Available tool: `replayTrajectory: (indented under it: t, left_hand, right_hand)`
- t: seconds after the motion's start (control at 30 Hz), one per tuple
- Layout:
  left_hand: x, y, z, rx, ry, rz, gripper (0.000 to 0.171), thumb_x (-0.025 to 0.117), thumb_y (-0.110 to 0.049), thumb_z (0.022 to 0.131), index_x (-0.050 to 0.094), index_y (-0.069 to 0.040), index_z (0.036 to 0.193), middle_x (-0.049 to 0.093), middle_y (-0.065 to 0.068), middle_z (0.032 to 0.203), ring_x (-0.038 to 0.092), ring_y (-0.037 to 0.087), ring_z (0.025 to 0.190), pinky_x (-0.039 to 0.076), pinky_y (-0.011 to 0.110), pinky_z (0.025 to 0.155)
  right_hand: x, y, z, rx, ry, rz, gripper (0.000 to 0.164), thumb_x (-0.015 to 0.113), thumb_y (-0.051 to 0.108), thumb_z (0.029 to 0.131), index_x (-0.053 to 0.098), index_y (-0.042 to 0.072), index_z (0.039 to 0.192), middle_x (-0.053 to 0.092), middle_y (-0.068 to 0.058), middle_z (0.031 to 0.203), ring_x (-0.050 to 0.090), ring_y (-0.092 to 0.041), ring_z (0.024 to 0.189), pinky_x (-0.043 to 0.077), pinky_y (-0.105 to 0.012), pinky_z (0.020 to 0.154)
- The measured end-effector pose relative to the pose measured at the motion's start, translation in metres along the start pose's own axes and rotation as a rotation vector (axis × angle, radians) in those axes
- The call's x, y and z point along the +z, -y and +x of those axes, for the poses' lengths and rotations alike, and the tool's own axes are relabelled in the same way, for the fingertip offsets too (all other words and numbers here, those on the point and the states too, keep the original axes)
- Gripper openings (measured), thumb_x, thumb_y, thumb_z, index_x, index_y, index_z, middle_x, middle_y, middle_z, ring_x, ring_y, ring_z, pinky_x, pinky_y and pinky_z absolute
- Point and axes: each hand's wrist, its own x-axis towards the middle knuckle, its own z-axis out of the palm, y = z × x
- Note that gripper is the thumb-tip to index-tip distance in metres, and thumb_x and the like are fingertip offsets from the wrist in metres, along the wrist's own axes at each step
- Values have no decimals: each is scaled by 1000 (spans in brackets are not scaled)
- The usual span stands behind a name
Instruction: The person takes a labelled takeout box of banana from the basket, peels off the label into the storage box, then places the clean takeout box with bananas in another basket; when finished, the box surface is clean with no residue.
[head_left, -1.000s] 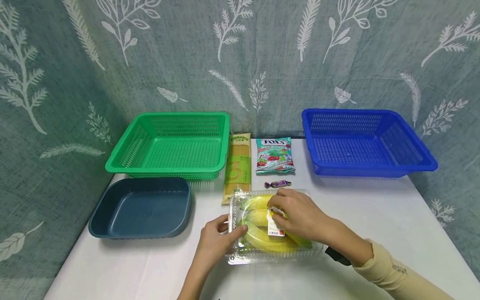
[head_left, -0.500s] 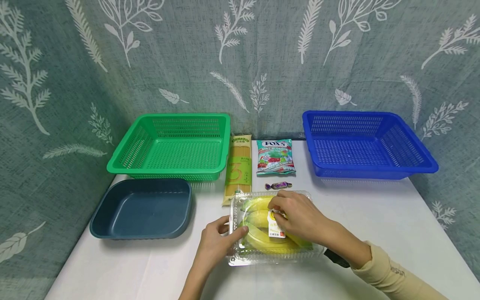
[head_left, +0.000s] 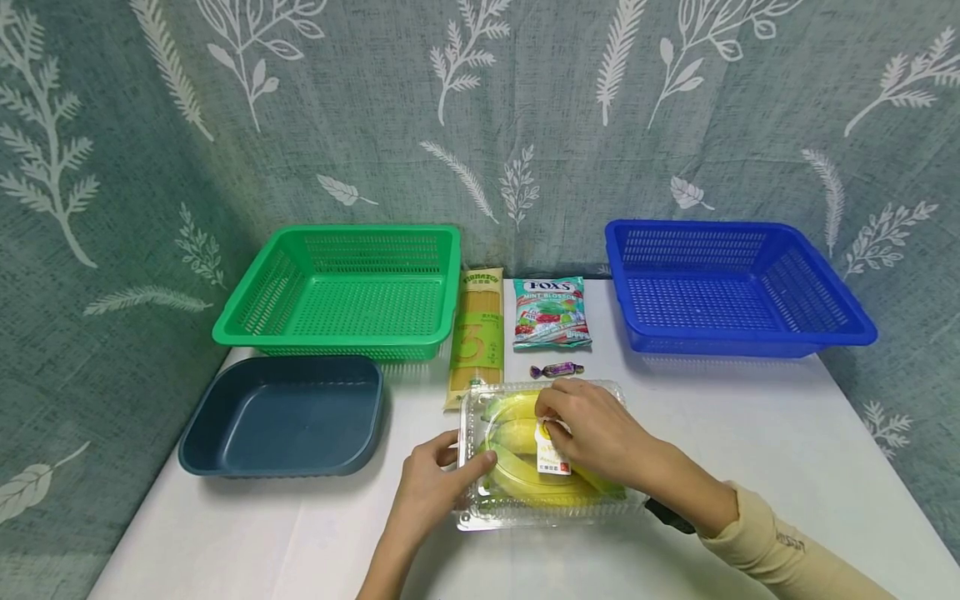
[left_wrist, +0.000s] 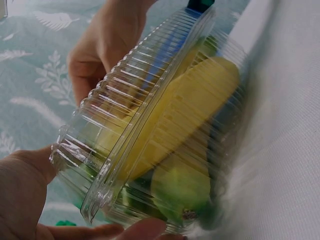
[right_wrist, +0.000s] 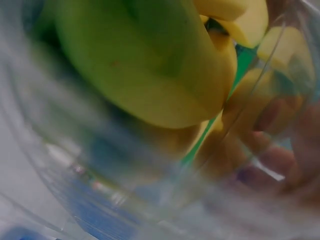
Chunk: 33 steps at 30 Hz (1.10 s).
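A clear plastic clamshell box [head_left: 480, 508] of yellow-green bananas [head_left: 517, 483] is at the front middle of the table, a white label [head_left: 553, 460] on its lid. My left hand [head_left: 429, 487] grips its left end, thumb on the lid and fingers lower down the side. The right hand [head_left: 596, 425] is over the lid with curled fingers, thumb and fingertips pinching at the label's upper end. In the left wrist view, ribbed walls and bananas [left_wrist: 200, 95] show beside the left hand [left_wrist: 25, 190]. Blurred bananas [right_wrist: 150, 65] fill much of the right wrist view.
Behind the box lie a wrapped candy [head_left: 557, 370], a spaghetti pack [head_left: 477, 333] and a mint candy bag [head_left: 552, 312]. Green [head_left: 337, 340] and blue [head_left: 742, 340] baskets stand at the back left and right. A dark teal tub [head_left: 281, 467] sits at the left.
Both hands keep their places on the box of bananas. The right fingers stay at the label with barely any shift, and the head view moves slightly.
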Motion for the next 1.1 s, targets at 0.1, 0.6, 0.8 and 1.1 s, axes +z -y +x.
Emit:
replayTrajectory:
  t: [0.1, 0.6, 0.8, 1.1]
  left_hand:
    - [0, 0, 0, -2, -1, 0, 65, 82, -39, 83, 61, -2, 132, 69, 20, 113, 71, 22, 78, 60, 36, 60]
    - [1, 0, -2, -14, -3, 2, 68, 82, -40, 82, 60, -1, 134, 68, 21, 115, 71, 23, 79, 61, 36, 61]
    - [1, 0, -1, -4, -10, 30, 66, 82, -40, 83, 61, 0, 132, 70, 18, 111, 70, 21, 76, 60, 35, 59]
    - [2, -2, -1, 6, -13, 55, 63, 81, -41, 83, 63, 0, 127, 72, 14, 105, 69, 20, 66, 59, 34, 57]
  right_hand:
    - [1, 0, 0, -9, -3, 5, 13, 73, 1, 83, 71, 11, 90, 59, 7, 82, 52, -9, 72, 50, -30, 67]
    - [5, 2, -3, -77, -82, -62, 16, 72, -2, 81, 68, 14, 82, 54, 9, 77, 51, -9, 68, 49, -27, 61]
    - [2, 4, -5, -75, -43, -48, 18, 72, -2, 84, 65, 14, 82, 51, 9, 77, 47, -9, 67, 47, -26, 61]
    - [-7, 7, -7, -67, 5, 48, 19, 69, -5, 85, 64, 13, 84, 51, 9, 80, 46, -7, 69, 47, -24, 62]
